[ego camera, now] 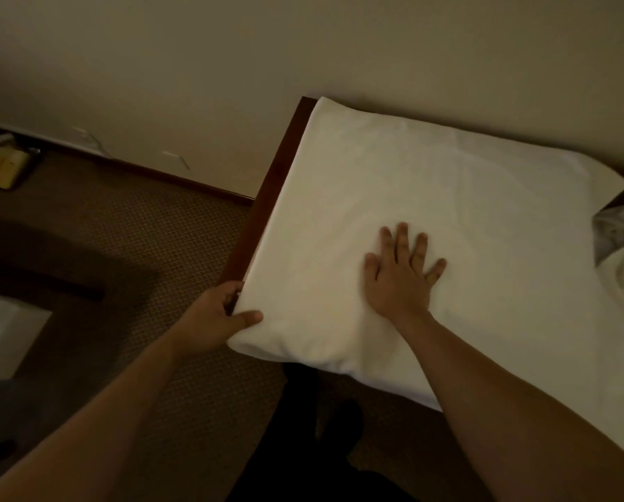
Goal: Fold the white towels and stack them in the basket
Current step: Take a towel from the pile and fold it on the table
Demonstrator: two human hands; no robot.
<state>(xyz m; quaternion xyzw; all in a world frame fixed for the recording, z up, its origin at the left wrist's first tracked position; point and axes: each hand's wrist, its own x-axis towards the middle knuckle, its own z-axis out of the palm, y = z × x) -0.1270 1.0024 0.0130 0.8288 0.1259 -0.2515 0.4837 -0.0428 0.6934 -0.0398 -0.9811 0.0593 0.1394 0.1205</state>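
A large white towel [448,197] lies spread flat over a dark wooden table [267,197] that stands against the wall. My left hand [219,317] grips the towel's near left corner, thumb on top and fingers under the edge. My right hand [401,273] presses flat on the towel's middle with fingers spread. No basket is in view.
More crumpled white cloth [622,255] lies at the right edge. Patterned brown carpet [140,248] covers the floor to the left. A tray with small items [6,164] sits on the floor by the wall at far left. My dark trouser legs [321,429] show below the table.
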